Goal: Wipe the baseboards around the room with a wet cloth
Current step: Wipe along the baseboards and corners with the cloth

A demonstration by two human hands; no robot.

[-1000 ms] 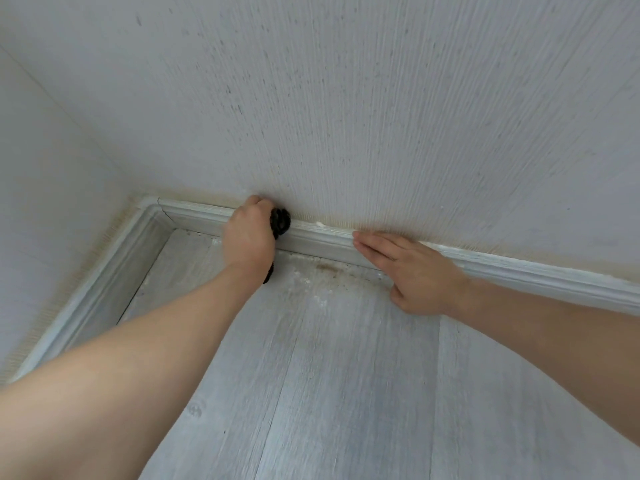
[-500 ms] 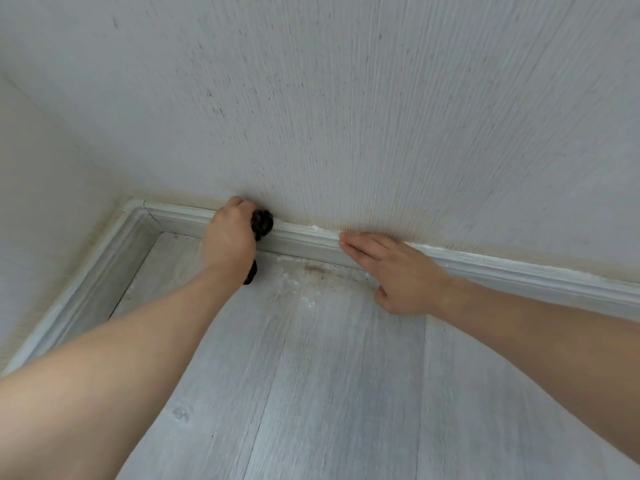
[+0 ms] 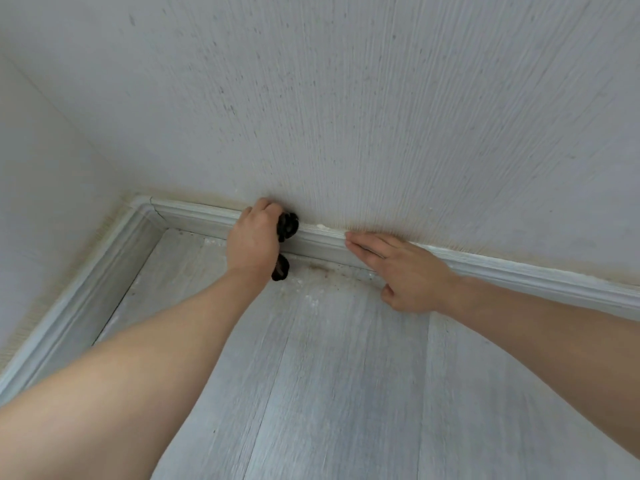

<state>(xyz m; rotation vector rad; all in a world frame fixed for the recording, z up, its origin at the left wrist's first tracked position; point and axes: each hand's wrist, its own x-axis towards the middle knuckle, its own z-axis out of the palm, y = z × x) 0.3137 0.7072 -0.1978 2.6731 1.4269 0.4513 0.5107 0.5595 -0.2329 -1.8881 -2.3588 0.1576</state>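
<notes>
The left hand grips a bunched dark cloth and presses it on the top edge of the baseboard, a short way right of the room corner; the right hand lies flat, fingers straight, against the baseboard further right of that corner. Judged from debris and stains on the floor below the cloth, wiping is at an early-to-middle stage here. The run right of the corner and the adjoining side run appear left to do.

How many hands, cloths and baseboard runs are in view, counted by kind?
Bare hands: 2, left hand and right hand
Dark bunched cloth: 1
White moulded baseboard runs: 2, back run and left run
Total: 5
</notes>
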